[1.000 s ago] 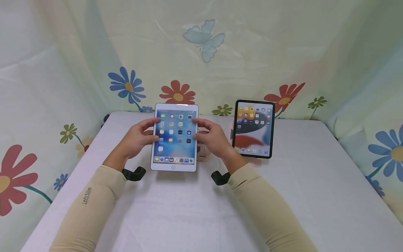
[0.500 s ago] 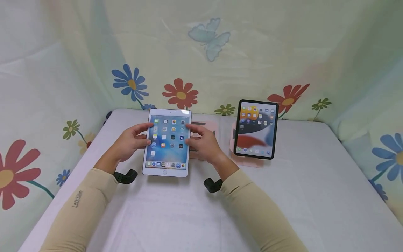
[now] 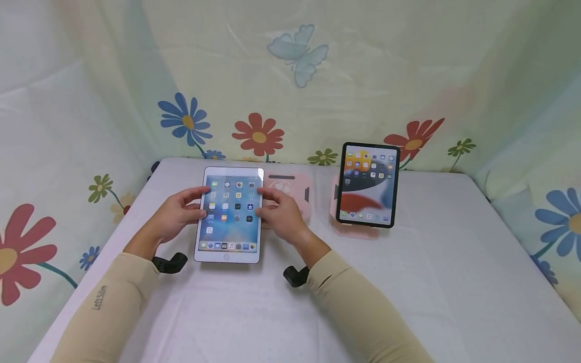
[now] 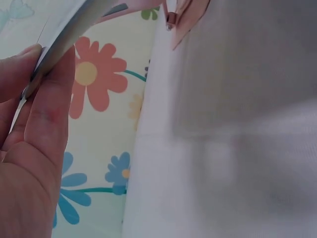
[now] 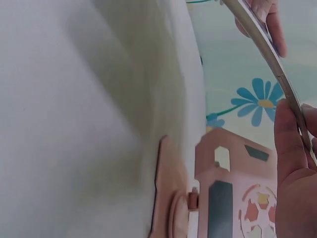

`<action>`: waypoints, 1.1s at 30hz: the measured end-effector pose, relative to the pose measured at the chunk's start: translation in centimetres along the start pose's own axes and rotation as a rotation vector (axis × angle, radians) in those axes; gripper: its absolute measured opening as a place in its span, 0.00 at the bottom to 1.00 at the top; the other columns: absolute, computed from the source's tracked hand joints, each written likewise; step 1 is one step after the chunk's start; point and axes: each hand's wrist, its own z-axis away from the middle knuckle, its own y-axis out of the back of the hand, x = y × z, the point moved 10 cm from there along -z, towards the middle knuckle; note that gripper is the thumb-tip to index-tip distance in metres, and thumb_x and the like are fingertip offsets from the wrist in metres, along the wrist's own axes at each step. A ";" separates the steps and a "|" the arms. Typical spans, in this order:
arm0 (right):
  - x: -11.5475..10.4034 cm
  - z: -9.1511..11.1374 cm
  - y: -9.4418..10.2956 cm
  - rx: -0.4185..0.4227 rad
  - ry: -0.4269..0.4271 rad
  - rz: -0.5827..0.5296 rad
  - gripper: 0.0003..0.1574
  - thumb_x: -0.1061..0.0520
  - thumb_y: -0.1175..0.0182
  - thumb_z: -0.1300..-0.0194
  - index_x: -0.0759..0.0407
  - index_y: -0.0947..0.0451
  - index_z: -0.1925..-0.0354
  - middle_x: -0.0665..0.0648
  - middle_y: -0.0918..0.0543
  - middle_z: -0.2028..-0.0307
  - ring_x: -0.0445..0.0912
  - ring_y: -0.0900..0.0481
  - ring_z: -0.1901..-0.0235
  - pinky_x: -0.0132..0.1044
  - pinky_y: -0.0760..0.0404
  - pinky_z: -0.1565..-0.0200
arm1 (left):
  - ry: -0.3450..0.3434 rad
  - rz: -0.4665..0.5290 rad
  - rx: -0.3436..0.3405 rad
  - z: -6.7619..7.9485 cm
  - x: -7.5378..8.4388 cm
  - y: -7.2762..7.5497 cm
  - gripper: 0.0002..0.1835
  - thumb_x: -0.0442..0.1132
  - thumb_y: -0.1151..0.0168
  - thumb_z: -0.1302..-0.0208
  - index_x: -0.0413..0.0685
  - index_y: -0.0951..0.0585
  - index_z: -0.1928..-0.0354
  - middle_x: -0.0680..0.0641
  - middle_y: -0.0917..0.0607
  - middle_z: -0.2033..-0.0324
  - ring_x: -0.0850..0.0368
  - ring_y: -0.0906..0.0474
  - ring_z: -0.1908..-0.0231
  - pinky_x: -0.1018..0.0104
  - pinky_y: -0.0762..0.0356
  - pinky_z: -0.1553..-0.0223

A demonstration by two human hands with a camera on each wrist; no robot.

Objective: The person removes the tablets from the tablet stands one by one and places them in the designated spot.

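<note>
A white-framed tablet with a lit blue screen of app icons is held upright over the table. My left hand pinches its left edge between thumb and fingers, and my right hand pinches the right edge the same way. Both wrist views show the tablet edge-on, raised off the cloth, with thumb on one face and fingers on the other. Behind and right of it stands a pink tablet stand with dark pads and a cut-out ball pattern; its base shows in the right wrist view.
A second tablet, black-framed with a lit screen, leans on another pink stand to the right. White cloth covers the table. A flower-printed curtain closes off the back and sides.
Both hands have moved the white tablet left and toward me, off from in front of the pink stand, which now shows more. The black tablet has stayed on its stand.
</note>
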 end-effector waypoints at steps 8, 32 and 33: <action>0.7 0.3 -1.2 0.008 -0.014 0.005 0.32 0.65 0.37 0.32 0.55 0.27 0.32 0.57 0.24 0.41 0.48 0.17 0.52 0.39 0.16 0.52 | 0.009 -0.021 0.007 1.0 -0.7 0.5 0.35 0.30 0.40 0.30 0.47 0.40 0.23 0.38 0.43 0.26 0.37 0.33 0.34 0.55 0.27 0.41; 2.5 0.8 -3.9 -0.013 -0.006 0.057 0.32 0.66 0.38 0.33 0.59 0.28 0.32 0.59 0.23 0.38 0.46 0.15 0.55 0.37 0.15 0.55 | 0.053 0.012 0.005 1.9 -3.8 1.3 0.34 0.29 0.42 0.29 0.42 0.39 0.24 0.35 0.43 0.27 0.34 0.35 0.34 0.63 0.24 0.44; 2.7 0.8 -4.0 -0.015 -0.007 0.057 0.32 0.66 0.38 0.33 0.59 0.28 0.32 0.59 0.23 0.38 0.46 0.15 0.54 0.37 0.15 0.55 | 0.054 0.010 0.007 1.9 -3.9 1.4 0.34 0.29 0.42 0.29 0.42 0.39 0.24 0.34 0.43 0.27 0.34 0.34 0.34 0.63 0.24 0.44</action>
